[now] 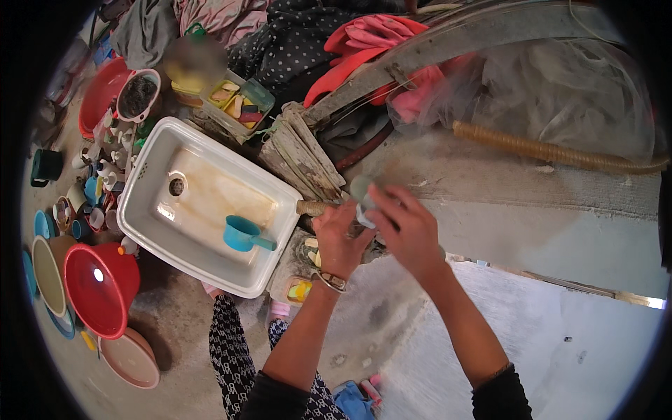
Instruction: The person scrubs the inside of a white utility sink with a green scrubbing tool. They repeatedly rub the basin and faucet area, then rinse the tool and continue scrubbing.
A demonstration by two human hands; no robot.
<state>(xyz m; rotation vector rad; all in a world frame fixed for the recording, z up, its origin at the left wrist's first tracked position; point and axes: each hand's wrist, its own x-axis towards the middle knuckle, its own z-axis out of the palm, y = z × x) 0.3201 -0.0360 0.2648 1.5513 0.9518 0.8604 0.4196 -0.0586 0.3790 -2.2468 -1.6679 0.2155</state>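
My left hand [341,241], with a strap on its wrist, is raised just past the right end of a white sink basin [207,265]. My right hand [409,231] meets it from the right. Between the fingers of both is a small whitish, translucent item [365,216], with a pale green rounded part [360,187] at its far end. Motion blur hides what exactly it is. A tan ribbed hose [310,208] shows behind my left fingers. Inside the basin, a blue plastic dipper [241,233] lies near the right end, away from the drain [177,185].
Left of the basin stand a red tub [100,289], a pink basin [130,359] and several bottles [110,173]. Behind it is a box of soap pieces [241,107]. A concrete ledge [525,194] with plastic sheeting [567,100] and ribbed hose [546,149] borders the right.
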